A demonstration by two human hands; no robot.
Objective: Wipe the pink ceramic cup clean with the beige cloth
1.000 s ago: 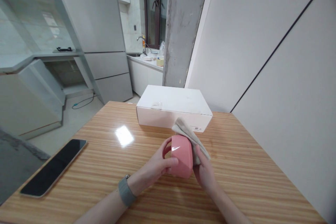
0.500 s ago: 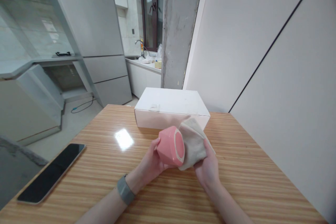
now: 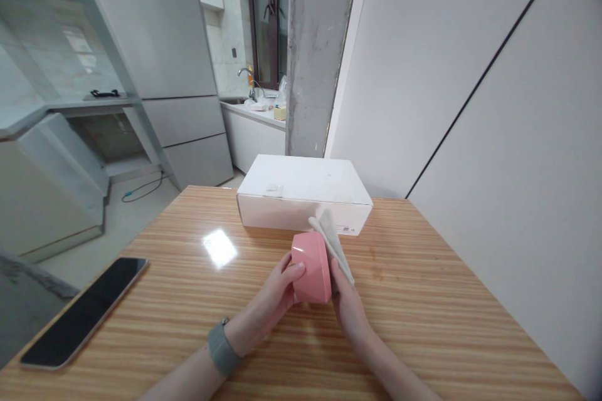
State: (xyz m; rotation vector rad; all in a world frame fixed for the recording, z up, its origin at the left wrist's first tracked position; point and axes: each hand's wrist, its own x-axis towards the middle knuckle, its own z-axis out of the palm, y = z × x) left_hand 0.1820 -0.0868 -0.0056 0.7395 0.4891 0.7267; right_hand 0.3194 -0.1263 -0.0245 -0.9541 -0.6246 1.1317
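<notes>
A glossy pink faceted bowl or pot [image 3: 310,268] is tilted on its side above the wooden table [image 3: 414,326]. My left hand [image 3: 281,287], with a grey band on its wrist, grips it from the left, thumb on its side. A light grey cloth [image 3: 335,241] lies folded against the right face of the pink vessel. Holding that cloth from the right is my right hand [image 3: 347,301], its fingers partly hidden behind the cloth and vessel. The vessel's base faces the cloth and cannot be seen.
Behind my hands a white cardboard box [image 3: 305,178] stands on the table. A dark-screened phone [image 3: 87,313] lies near the left edge. Beyond are a fridge [image 3: 164,44], a sink counter [image 3: 254,131] and a white wall panel [image 3: 493,138] on the right.
The vessel has turned so its base no longer shows. My right hand has moved left, pressing the cloth flat against it. The view has shifted slightly.
</notes>
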